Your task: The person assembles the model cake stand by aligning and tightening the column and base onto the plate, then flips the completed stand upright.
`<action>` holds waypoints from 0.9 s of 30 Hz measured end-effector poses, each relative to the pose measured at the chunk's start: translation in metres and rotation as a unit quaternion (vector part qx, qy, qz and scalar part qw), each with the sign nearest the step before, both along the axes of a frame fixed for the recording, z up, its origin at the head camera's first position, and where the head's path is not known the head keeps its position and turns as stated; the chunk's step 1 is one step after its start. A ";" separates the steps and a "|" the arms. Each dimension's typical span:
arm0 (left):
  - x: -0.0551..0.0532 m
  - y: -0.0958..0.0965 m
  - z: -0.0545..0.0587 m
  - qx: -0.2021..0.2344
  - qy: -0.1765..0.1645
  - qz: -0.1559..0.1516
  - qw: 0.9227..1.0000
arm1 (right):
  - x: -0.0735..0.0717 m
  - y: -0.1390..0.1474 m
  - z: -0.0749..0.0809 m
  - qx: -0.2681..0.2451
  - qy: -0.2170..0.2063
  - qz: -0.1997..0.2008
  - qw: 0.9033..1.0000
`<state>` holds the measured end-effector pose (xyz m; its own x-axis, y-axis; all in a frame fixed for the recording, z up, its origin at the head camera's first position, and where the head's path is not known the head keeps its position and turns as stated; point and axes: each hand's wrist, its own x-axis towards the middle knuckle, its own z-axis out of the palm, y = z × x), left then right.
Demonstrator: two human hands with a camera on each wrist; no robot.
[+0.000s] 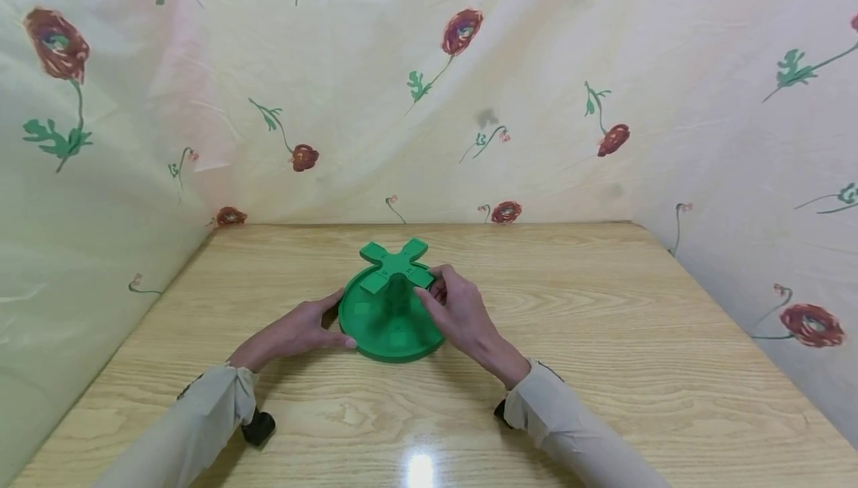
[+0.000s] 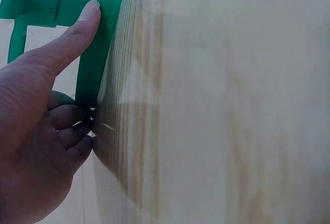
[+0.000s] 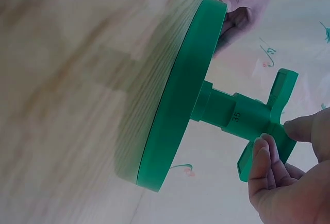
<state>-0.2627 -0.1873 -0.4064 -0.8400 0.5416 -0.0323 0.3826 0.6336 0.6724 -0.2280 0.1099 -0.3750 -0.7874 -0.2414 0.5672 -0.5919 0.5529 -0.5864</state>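
A green round base [image 1: 372, 328] with a raised rim lies flat on the table. From its middle rises a green post [image 3: 219, 106], topped by a green cross-shaped piece [image 1: 397, 263] with several flat arms. My left hand [image 1: 302, 330] grips the base at its left edge; in the left wrist view the thumb [image 2: 88, 15] lies on the rim and the other fingers curl at its side. My right hand [image 1: 465, 317] pinches one arm of the cross between thumb and fingertips. The number 35 shows on the post's collar in the right wrist view.
The wood-grain table [image 1: 603, 354] spreads around the base on all sides. A pale sheet [image 1: 375, 86] with printed red flowers hangs behind it and along both sides. Light sleeves [image 1: 181, 432] cover both forearms, with black straps beneath the wrists.
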 end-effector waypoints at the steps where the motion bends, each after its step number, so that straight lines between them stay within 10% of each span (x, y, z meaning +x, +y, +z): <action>1: 0.000 0.000 0.000 -0.002 0.001 0.000 1.000 | 0.000 0.000 0.000 -0.002 0.001 0.000 1.000; 12: -0.002 0.000 0.001 -0.003 -0.008 0.001 1.000 | -0.001 0.001 0.000 0.002 -0.009 0.009 1.000; 27: -0.003 -0.004 -0.002 0.007 -0.015 -0.001 1.000 | -0.021 0.057 -0.005 0.104 -0.144 0.069 0.982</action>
<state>-0.2657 -0.1910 -0.4085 -0.8378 0.5436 -0.0500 0.3628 0.6229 0.6930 -0.2487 0.1665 -0.3800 -0.8591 -0.4452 0.2526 -0.4964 0.6046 -0.6229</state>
